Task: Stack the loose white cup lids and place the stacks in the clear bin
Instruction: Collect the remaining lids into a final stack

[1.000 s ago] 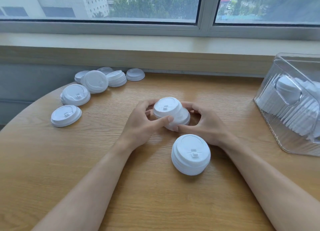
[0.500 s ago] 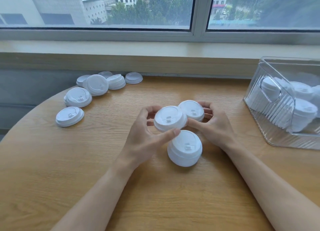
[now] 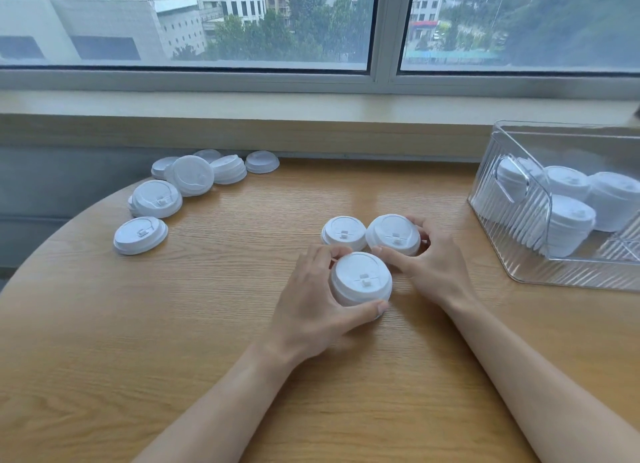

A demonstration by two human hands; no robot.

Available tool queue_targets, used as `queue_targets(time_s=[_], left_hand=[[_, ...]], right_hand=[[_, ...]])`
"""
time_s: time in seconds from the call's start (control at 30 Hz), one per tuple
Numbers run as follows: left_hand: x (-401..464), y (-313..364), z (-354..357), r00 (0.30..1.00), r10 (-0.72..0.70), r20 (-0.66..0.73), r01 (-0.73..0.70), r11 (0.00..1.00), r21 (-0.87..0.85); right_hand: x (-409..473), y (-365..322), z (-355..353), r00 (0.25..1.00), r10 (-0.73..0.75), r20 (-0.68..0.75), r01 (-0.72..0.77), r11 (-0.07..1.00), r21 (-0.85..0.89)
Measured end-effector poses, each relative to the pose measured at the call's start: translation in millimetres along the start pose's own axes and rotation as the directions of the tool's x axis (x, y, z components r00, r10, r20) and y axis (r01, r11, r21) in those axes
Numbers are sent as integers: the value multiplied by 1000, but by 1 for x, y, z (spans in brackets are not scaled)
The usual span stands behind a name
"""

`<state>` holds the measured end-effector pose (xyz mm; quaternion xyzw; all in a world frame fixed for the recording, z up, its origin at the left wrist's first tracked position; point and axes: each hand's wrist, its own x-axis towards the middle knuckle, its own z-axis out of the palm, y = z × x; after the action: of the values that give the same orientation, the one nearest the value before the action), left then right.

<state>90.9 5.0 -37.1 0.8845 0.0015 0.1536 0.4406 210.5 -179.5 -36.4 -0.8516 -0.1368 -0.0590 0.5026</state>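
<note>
Three short stacks of white cup lids stand together at the table's middle. My left hand [image 3: 311, 299] wraps the near stack [image 3: 361, 278], thumb below and fingers at its left side. My right hand [image 3: 431, 265] grips the right stack [image 3: 393, 234], fingers curled round its far side. A third small stack [image 3: 344, 233] sits free just left of that one. Loose white lids [image 3: 140, 235] lie scattered at the far left. The clear bin [image 3: 519, 268] at the right holds several lid stacks.
The round wooden table [image 3: 207, 341] curves away at the left. A wooden sill and a window run along the back. More loose lids [image 3: 261, 161] lie near the sill at the back left.
My hands split the lids they held and lowered them to the table. The left hand now grips the near stack and the right hand a stack behind it. The view shifted left.
</note>
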Motion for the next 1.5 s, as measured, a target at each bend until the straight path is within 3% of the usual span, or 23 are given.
queue_targets(time_s=[0.23,0.43,0.67,0.97,1.17,1.27,1.37,1.5], left_hand=[[1,-3,-3,999,-11,38,11,1000,12],[3,-5,-22,992,-41,119,51,995,-86],[16,-21,-40,966,-212,-148,180,962,-207],[35,-28,-33,960,-167,-226,158,986,-56],[66,-29,-24,989,-117,-94,126,987,100],[78,-29,-17,995,-99,32,94,987,131],[86,-30,-11,992,-101,72,85,977,193],[86,-36,-7,996,-72,56,59,977,207]], right_hand=[[-10,-5,-6,999,26,-22,-23,993,115],[-41,-20,-6,993,-98,58,89,985,147],[-57,-28,3,964,-163,209,163,986,15],[-63,-32,3,944,-247,218,269,960,-80],[-61,-27,3,953,-218,212,240,967,-82],[-59,-26,0,968,-181,176,191,981,-40],[-45,-20,-7,994,-111,9,111,992,53],[-23,-2,-11,997,-6,-79,0,997,-72]])
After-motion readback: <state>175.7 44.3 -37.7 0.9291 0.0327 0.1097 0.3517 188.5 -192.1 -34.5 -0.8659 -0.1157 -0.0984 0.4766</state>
